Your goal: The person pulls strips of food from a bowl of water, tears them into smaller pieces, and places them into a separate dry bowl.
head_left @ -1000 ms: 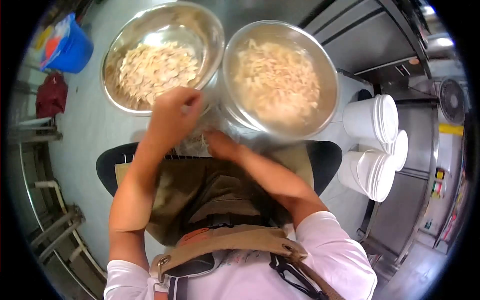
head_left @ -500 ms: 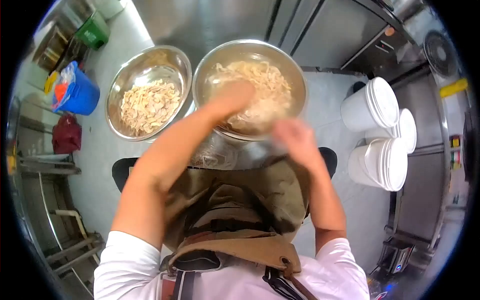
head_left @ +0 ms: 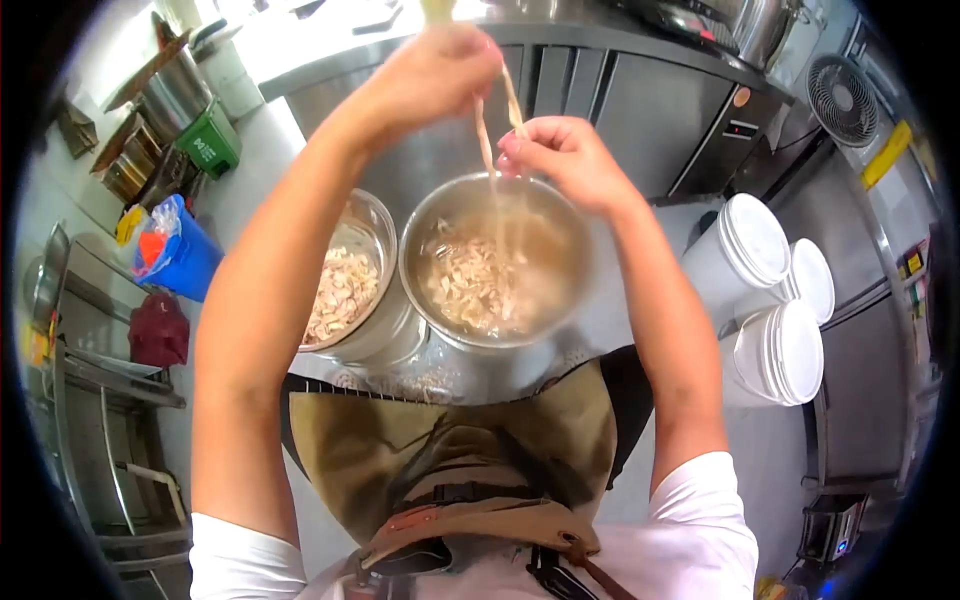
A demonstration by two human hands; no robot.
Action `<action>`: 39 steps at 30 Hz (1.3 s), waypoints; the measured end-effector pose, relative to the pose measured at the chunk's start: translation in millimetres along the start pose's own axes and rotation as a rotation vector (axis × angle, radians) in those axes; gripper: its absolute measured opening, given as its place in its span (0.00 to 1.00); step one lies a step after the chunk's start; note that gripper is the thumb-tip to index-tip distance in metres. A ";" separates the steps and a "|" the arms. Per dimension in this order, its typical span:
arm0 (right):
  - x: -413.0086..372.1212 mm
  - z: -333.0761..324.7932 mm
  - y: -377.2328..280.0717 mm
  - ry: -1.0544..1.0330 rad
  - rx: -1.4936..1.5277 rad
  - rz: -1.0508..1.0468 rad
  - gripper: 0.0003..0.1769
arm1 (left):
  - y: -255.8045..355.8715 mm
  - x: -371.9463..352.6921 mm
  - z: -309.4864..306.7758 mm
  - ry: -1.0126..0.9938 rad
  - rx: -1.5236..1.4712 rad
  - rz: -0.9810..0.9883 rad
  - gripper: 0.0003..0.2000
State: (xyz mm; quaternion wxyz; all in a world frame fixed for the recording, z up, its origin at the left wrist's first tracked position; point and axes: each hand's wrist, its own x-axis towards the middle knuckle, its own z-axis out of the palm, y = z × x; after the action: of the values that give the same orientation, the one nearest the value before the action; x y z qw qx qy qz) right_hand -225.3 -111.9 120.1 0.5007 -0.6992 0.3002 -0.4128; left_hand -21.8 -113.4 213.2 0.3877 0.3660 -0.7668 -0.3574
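Observation:
Both my hands are raised above the right steel basin [head_left: 405, 265]. My left hand [head_left: 450, 65] is higher, its fingers closed on a long pale strip [head_left: 512, 100] that looks like intestine. Just below and to its right, my right hand [head_left: 565, 160] pinches the same strip. Another end hangs between the hands toward the basin, with liquid streaming down. Cloudy water in this basin covers part of a heap of pale cut pieces [head_left: 480, 285]. To its left, partly hidden by my left arm, a second steel basin [head_left: 385, 225] holds similar pale pieces [head_left: 345, 290].
White lidded buckets [head_left: 785, 355] stand to the right, below a fan [head_left: 842, 100]. At left are a blue bin [head_left: 190, 255], a green bin [head_left: 210, 140] and metal racks. A steel counter [head_left: 650, 125] runs along the back.
My left hand has come up out of the right basin, and my right hand has risen from its near rim. A pale strip now hangs between them. The view has tilted up.

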 end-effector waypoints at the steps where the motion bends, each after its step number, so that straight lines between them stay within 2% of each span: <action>1: 3.9 -3.8 -10.8 0.012 -0.019 -0.028 0.12 | 12.1 2.7 -8.9 0.055 -0.023 0.029 0.08; 2: 5.8 -7.3 -22.6 0.023 -0.035 -0.050 0.11 | 10.8 14.5 -24.8 0.023 -0.049 0.067 0.08; 4: 5.4 -9.4 -56.8 0.103 -0.084 0.012 0.13 | 29.4 18.1 -35.9 0.098 -0.097 0.075 0.10; 5: 6.9 -11.6 -61.3 0.118 -0.048 0.016 0.13 | 27.0 15.9 -35.1 0.231 -0.107 0.046 0.10; 8: 18.5 -13.7 -73.9 0.184 0.086 0.032 0.13 | -14.0 8.2 -31.9 0.173 0.041 0.068 0.08; 12: 35.5 -9.4 -66.3 0.221 0.233 0.081 0.14 | -77.4 -27.6 24.7 0.311 -0.117 -0.140 0.12; 14: 37.4 -4.1 -50.7 0.252 0.316 0.123 0.14 | -110.4 -55.9 62.3 0.334 -0.344 -0.199 0.15; 16: 38.0 0.2 -33.7 0.289 0.401 0.165 0.13 | -134.4 -82.4 92.1 0.158 -0.546 -0.346 0.16; 18: 33.8 2.8 -18.1 0.334 0.485 0.184 0.13 | -153.0 -105.3 124.9 0.091 -0.726 -0.409 0.14; 21: 29.0 -4.7 7.3 0.404 0.563 0.197 0.12 | -166.4 -124.6 139.6 0.067 -0.817 -0.484 0.12; 24: 14.9 -11.6 39.2 0.435 0.492 0.273 0.11 | -170.4 -140.4 133.4 0.050 -0.849 -0.570 0.12; 26: -1.9 -3.9 69.5 0.475 0.306 0.338 0.11 | -171.8 -147.5 122.0 -0.027 -0.816 -0.648 0.11; 29: -28.6 -15.5 141.6 0.135 -0.203 0.500 0.14 | -172.7 -150.6 104.0 -0.143 -0.802 -0.726 0.15; 30: -36.2 -7.6 126.6 -0.021 -0.681 0.586 0.15 | -167.9 -150.1 100.1 -0.180 -0.807 -0.743 0.18; 31: -44.9 -0.5 136.1 -0.052 -0.961 0.523 0.16 | -160.0 -147.3 95.3 -0.210 -0.818 -0.788 0.24; 32: -52.2 6.2 145.1 -0.085 -1.241 0.452 0.17 | -155.2 -145.6 94.1 -0.226 -0.799 -0.803 0.24; 35: -57.3 30.2 120.4 -0.136 -0.914 0.548 0.19 | -148.5 -140.3 93.6 -0.294 -0.751 -0.834 0.22; 37: -69.1 42.2 145.4 -0.182 -0.071 0.249 0.23 | -149.1 -138.0 92.9 -0.363 -0.734 -0.847 0.20; 39: -72.6 62.0 122.3 -0.269 0.009 0.180 0.24 | -153.5 -130.5 94.0 -0.384 -0.499 -0.887 0.17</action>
State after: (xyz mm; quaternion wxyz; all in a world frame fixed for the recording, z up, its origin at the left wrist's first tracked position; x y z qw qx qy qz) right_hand -206.5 -62.3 -25.7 0.5744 -0.7162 0.2900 -0.2702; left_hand -2.3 -52.3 0.3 0.1278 0.4796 -0.4876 -0.7182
